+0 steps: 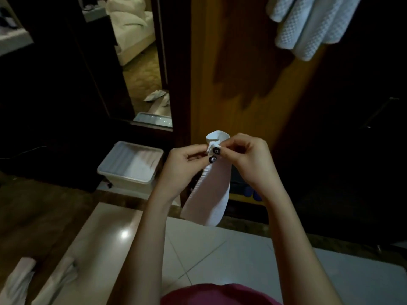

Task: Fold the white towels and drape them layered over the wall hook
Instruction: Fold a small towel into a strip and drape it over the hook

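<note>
A narrow folded white towel (209, 194) hangs down from both my hands at the centre of the view. My left hand (187, 161) pinches its top fold from the left. My right hand (246, 155) pinches the same top edge from the right, fingertips touching the left ones. Several white waffle-weave towels (308, 25) hang layered at the top right against the wooden door; the hook itself is hidden.
A white plastic bin (130, 166) with cloth inside stands on the floor to the left. A tall mirror (132, 62) reflects a bed. Two pale cloth items (37, 280) lie at the bottom left. Glossy floor tiles (220, 249) spread below.
</note>
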